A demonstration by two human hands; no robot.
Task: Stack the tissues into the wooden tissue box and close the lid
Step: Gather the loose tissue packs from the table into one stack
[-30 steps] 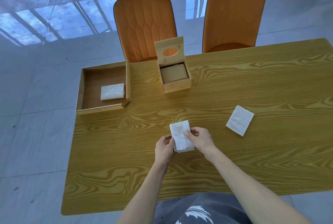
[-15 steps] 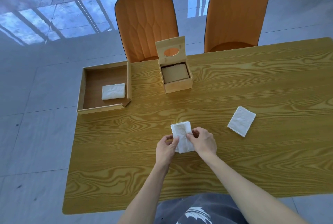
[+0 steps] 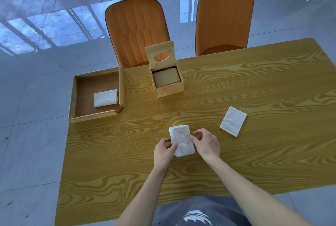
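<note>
White tissue stack (image 3: 181,140) between both hands

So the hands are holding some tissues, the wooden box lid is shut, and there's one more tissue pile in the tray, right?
Not quite. In the head view the lid of the wooden tissue box stands open, not shut. The rest holds: the left hand and right hand hold a tissue stack, and another tissue pile lies in the tray.

Bright, even daylight. Strong window glare in blue-white bars across the glossy floor (image 3: 41,26) at top left. Soft, faint shadows under the hands (image 3: 187,145) on the bench (image 3: 254,135). Sharp centre; wide-angle bending at the edges.
</note>
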